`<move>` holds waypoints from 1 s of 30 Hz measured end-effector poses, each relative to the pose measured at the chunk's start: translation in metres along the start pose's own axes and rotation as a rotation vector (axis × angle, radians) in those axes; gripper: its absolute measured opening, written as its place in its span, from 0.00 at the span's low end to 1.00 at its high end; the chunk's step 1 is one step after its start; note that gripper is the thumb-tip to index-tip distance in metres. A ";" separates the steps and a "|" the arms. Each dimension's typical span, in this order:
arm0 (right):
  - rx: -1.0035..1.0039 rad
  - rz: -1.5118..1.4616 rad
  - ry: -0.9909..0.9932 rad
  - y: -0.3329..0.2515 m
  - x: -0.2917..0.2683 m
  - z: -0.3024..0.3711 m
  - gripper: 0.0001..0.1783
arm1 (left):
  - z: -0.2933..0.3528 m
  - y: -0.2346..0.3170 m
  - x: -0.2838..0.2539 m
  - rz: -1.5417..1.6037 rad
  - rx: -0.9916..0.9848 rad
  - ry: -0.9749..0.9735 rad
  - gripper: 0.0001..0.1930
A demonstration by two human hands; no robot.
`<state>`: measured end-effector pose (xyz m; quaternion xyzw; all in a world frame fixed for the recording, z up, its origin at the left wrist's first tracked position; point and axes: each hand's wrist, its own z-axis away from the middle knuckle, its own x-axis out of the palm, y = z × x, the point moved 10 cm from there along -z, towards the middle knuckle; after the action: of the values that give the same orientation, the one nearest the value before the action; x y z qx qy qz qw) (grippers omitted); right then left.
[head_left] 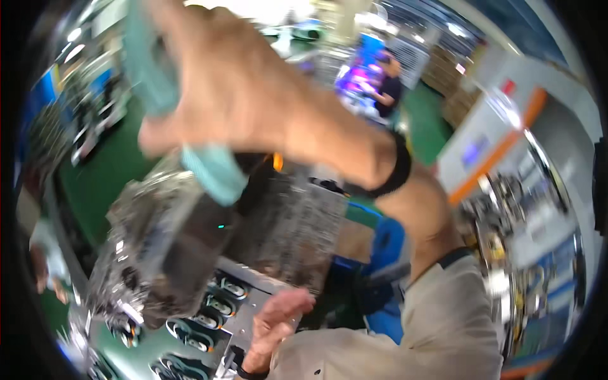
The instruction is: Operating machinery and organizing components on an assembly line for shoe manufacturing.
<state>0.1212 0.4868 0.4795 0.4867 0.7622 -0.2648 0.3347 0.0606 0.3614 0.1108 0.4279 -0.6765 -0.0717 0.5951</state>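
The picture is badly blurred by motion. My right hand (221, 88) is raised high at the upper left, with a black band on its wrist. Its fingers are closed around a pale teal strip (214, 172) that sticks out above and below the fist. Beneath it hangs a crinkled clear plastic bag (152, 253) with dark parts inside. My left hand (278, 320) is low in the middle with its fingers loosely spread. It sits at the lower edge of a speckled grey panel (297, 234), and I cannot make out a grip.
A grey tray (244, 320) of several small black oval parts lies at the lower left. A blue bin (386, 244) stands to the right of it. A green floor, cluttered workbenches on both sides and another person (387, 88) are further off.
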 end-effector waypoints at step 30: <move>1.373 0.549 2.020 -0.387 -0.276 1.036 0.35 | 0.086 -0.711 0.515 -0.580 -0.717 -0.901 0.31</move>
<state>0.1109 -0.5745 0.0629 0.6886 0.2564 -0.0373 -0.6773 0.3757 -0.4594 0.0389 0.2960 -0.6509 -0.6239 0.3154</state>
